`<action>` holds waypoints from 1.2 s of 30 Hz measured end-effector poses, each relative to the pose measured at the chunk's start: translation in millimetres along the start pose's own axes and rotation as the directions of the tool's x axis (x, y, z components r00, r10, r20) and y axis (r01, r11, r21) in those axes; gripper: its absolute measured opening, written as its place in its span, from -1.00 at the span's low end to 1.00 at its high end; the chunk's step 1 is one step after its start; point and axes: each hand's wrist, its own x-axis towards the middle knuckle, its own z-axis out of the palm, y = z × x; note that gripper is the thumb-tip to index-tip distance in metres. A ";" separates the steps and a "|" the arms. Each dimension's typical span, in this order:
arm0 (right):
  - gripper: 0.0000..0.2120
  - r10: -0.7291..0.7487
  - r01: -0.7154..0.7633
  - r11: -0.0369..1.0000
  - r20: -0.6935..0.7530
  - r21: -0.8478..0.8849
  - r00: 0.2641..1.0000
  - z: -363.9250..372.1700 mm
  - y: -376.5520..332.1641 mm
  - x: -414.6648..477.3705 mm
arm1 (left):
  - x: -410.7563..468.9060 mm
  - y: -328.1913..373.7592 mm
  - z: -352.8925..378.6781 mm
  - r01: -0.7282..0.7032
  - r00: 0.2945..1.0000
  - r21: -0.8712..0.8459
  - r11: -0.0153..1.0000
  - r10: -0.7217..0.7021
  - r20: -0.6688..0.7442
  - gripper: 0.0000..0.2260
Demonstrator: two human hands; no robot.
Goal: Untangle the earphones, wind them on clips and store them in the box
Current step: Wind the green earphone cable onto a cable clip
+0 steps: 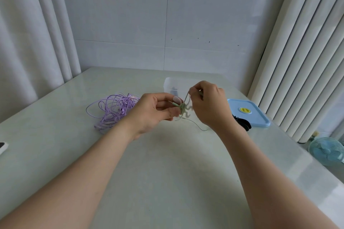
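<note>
Two hands meet mid-frame. My left hand (154,111) pinches the green earphones (183,110) steady so my right hand (210,104), pinching one strand (186,97), can wind.

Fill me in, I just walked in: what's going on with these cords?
A person seems to be winding green earphones: the left hand pinches the wound bundle while the right hand holds the loose cord up. Purple earphones lie tangled on the table. The clear box stands behind the hands, its blue lid off beside it.
</note>
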 end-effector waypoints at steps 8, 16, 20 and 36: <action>-0.80 0.067 -0.106 0.986 0.274 0.131 0.959 -1.7 -5.2 -7.7 | -0.2 8.0 -3.1 -0.044 0.975 -0.202 0.978 -0.002 -0.224 -0.79; -0.75 -0.143 0.061 0.985 0.553 0.164 0.821 -8.2 -30.6 -21.9 | 1.2 4.6 -5.9 -0.020 0.892 -0.095 0.995 -0.025 -0.451 -0.80; -0.77 -0.183 0.036 0.945 0.436 0.325 0.881 -13.1 -35.6 -20.9 | 2.7 -1.2 -13.0 0.001 0.902 -0.041 0.999 -0.019 -0.431 -0.80; -0.73 -0.037 0.034 0.931 0.001 0.364 0.999 -4.2 -10.5 -3.1 | 2.2 2.3 -6.5 0.120 0.976 -0.108 0.987 -0.137 -0.169 -0.79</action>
